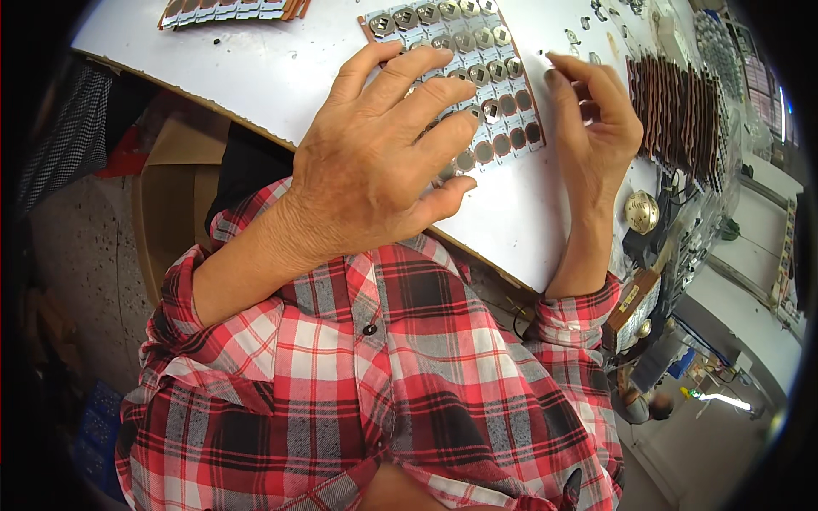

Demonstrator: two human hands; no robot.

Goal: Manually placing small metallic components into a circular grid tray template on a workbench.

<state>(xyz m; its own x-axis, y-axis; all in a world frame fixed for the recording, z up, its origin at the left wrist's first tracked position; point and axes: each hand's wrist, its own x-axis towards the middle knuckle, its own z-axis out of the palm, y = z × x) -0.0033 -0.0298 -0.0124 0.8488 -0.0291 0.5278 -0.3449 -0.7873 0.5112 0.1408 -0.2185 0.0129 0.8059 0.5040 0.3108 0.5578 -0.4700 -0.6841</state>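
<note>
A circuit board panel (501, 162) lies on the white tabletop, with rows of round spots and orange-brown side edges. Shiny silver metal clips (497, 71) sit on many spots in the upper rows; several spots at the lower right are bare, dark discs. My left hand (383, 140) is spread palm down over the panel's left part, fingers apart, hiding what lies beneath. Just off the panel's right edge is my right hand (592, 111), its thumb and forefinger tips close together in a pinch. Whatever is between those tips is too small to make out.
Loose small metal clips (573, 37) lie scattered beyond the panel. A tight row of stacked boards (677, 115) stands at the right, near a round metallic object (641, 211). More stacked panels (226, 12) lie at the far left. The table's wooden edge (183, 95) runs nearest me.
</note>
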